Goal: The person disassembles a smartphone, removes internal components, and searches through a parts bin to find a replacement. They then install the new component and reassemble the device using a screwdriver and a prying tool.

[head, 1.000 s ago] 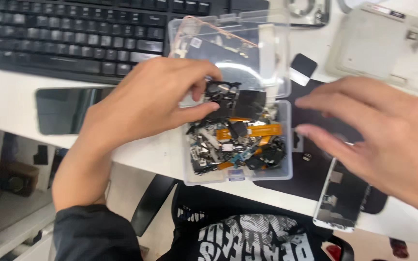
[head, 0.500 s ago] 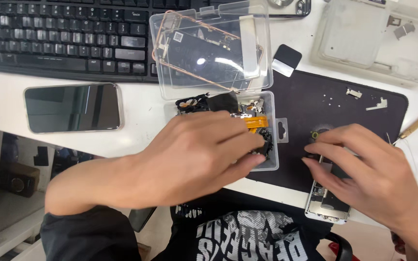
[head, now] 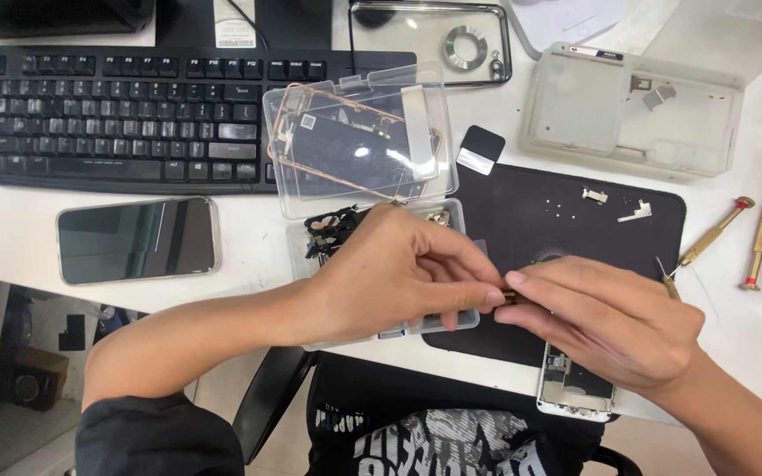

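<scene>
Since half a second ago, left hand (head: 399, 273) is lifting off the parts box (head: 297, 256) toward 3 o'clock, meeting right hand (head: 606, 317); both are pinching a small dark part (head: 510, 297) over the black mat (head: 575, 220).

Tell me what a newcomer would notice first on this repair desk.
The eye lands on the left hand and right hand meeting fingertip to fingertip over the black rectangular work mat, pinching a small brass-coloured part. Just behind the left hand sits an open clear plastic box of tiny phone parts, and a dark-screened smartphone lies at far left, below the black keyboard.
</scene>
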